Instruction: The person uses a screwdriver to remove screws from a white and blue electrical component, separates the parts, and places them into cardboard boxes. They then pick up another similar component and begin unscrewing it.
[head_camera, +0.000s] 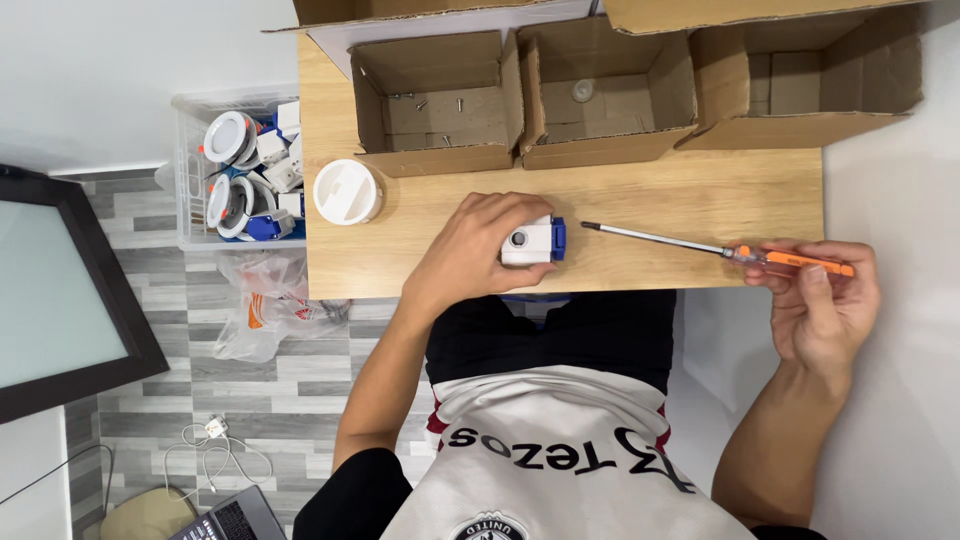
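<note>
The left hand (478, 250) lies curled over a small white plastic box with a blue end cap (533, 241), fingers wrapped across its top and pressing it onto the light wooden tabletop (700, 190). The box sits near the table's near edge, about midway along it, its blue end facing right and a small round opening showing on its near face.

The right hand (822, 305) hovers off the right end of the table, fingers closed around the orange handle of a long screwdriver with a thin metal shaft (720, 248). The shaft points left, level with the table, its tip just short of the blue cap and apart from it.

Along the far edge stand three open brown cardboard boxes: the left one (436, 103) holds a few small screws, the middle one (600, 95) a small clear round piece, and the right one (800, 85) shows only its flaps. A white round disc-shaped fitting (346, 191) rests on the table's left end. On the grey plank floor to the left, a clear plastic crate (195, 180) holds more white round fittings and white-and-blue boxes, with a crumpled clear plastic bag (265, 310) just nearer.
</note>
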